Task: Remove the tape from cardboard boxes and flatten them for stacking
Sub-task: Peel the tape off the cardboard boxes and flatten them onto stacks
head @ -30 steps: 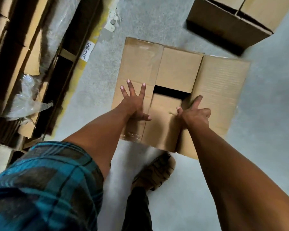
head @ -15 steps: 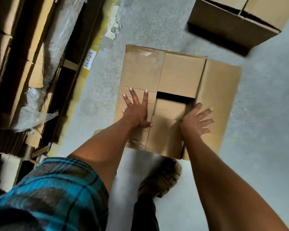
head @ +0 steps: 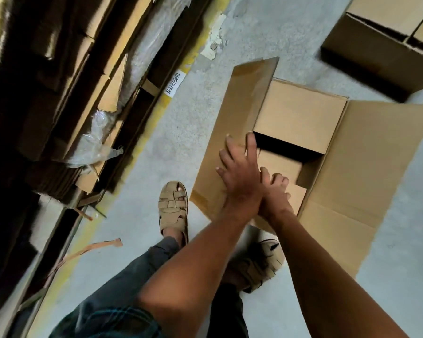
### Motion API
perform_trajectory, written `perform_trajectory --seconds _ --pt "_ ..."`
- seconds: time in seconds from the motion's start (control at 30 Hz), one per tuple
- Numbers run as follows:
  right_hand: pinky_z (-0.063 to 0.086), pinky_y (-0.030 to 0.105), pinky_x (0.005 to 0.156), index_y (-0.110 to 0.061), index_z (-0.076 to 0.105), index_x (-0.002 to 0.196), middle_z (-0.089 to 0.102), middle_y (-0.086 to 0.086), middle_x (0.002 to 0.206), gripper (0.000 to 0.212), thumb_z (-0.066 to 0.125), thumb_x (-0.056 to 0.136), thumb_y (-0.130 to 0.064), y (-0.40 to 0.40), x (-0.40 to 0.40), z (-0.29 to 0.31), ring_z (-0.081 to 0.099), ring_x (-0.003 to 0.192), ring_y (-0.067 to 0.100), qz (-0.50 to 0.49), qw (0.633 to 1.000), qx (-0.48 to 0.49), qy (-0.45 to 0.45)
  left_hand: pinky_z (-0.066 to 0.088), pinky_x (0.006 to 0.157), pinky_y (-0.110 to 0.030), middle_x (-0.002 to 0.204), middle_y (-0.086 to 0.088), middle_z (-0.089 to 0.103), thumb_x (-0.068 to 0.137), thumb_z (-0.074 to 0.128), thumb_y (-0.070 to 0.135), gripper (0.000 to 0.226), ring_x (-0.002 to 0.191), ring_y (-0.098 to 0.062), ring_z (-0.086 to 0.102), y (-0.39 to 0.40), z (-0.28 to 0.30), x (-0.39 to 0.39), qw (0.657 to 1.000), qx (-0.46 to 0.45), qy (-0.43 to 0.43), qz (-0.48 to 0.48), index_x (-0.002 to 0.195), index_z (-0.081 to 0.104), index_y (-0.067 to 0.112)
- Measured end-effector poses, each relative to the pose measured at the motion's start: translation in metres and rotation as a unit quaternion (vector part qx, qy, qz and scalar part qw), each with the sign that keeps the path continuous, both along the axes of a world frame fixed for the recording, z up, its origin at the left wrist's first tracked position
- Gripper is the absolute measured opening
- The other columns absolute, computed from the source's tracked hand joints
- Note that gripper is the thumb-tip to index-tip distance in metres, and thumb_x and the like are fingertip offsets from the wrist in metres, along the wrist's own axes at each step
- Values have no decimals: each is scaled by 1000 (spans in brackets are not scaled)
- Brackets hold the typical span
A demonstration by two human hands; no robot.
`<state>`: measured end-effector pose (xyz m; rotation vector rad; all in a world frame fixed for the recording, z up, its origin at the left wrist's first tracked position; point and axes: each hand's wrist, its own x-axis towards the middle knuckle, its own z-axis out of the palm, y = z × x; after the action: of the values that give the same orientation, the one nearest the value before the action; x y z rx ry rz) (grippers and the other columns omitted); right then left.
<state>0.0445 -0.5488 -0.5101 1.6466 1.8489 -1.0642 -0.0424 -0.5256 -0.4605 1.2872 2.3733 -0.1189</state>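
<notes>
A brown cardboard box (head: 300, 118) sits on the grey floor with its top open. Its left flap (head: 242, 106) stands raised, and its right flap (head: 366, 167) lies spread outward. My left hand (head: 239, 172) presses straight fingers against the inner edge of the raised left flap. Crossed just under that wrist, my right hand (head: 277, 189) lies on the near inner flap (head: 298, 196) with bent fingers. The left wrist hides part of it, so any grip is unclear.
A second open box (head: 376, 50) stands at the far right. Stacked flat cardboard and plastic wrap (head: 93, 142) line the left side behind a yellow floor line. A torn tape strip (head: 95, 247) lies on the floor. My sandalled feet (head: 172, 208) stand beside the box.
The left flap has swung up from flat to raised and the right flap has opened outward. My right hand moved left onto the near inner flap, beside my left hand.
</notes>
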Motion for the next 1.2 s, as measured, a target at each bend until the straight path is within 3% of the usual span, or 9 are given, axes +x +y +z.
perform_trajectory --seconds 0.23,0.33,0.47,0.7,0.77,0.87,0.97,1.07,1.2 --pt "44 67 95 -7 31 134 32 28 131 57 47 84 13 -6 -20 0 26 133 56 -7 995 48 -83 6 115 -62 160 -25 14 99 39 12 61 149 -38 16 -18 -7 -112 948 -19 290 -129 153 14 -4" --pt "39 72 97 -6 36 128 34 28 128 48 39 86 18 -2 -20 -4 25 132 57 -38 996 45 -68 -2 115 -61 161 -25 -2 100 36 48 79 150 -38 0 -7 -23 -152 972 -136 180 -67 154 9 -3" --pt "38 73 97 -4 38 125 35 28 127 51 37 82 22 -2 -22 -9 26 131 58 -50 995 54 -71 27 117 -49 158 -28 15 83 44 78 111 145 -42 22 32 -45 -166 957 -217 -157 111 149 22 -8" --pt "33 73 101 -7 37 129 33 25 133 58 50 80 23 16 -28 -24 21 137 55 -68 993 -24 -88 50 59 -31 115 -17 56 91 66 15 53 89 -29 61 55 -87 -151 952 -233 -185 72 131 38 -5" --pt "32 73 102 -13 33 134 32 20 138 68 64 79 14 23 -35 -21 23 138 51 -54 990 -59 -116 51 66 -34 110 -18 58 92 63 11 29 91 -30 63 55 -89 -152 955 -229 -180 60 111 46 -2" --pt "18 80 100 -23 34 139 40 10 141 67 71 83 -24 42 -41 -9 35 134 42 -7 980 -107 -168 47 93 -38 135 -23 50 99 52 20 48 118 -36 56 53 -83 -150 962 -214 -167 27 134 35 -7" --pt "9 78 105 -20 54 135 55 8 138 106 32 61 -93 75 -43 -5 46 132 38 51 963 -187 -185 46 96 -39 137 -23 48 99 53 29 55 121 -38 54 48 -81 -152 963 -201 -173 36 138 34 -5" --pt "36 45 107 -5 62 127 60 19 132 100 11 87 -81 108 -48 26 54 122 38 79 946 -275 -152 49 78 -36 123 -19 57 90 66 36 54 99 -32 61 43 -82 -159 948 -184 -247 73 127 44 3" --pt "48 43 100 -3 69 115 72 13 106 74 31 98 -64 110 -52 38 66 100 30 157 853 -483 -123 49 89 -35 125 -11 53 88 71 33 63 104 -26 54 35 -72 -167 929 -175 -308 105 135 36 8"
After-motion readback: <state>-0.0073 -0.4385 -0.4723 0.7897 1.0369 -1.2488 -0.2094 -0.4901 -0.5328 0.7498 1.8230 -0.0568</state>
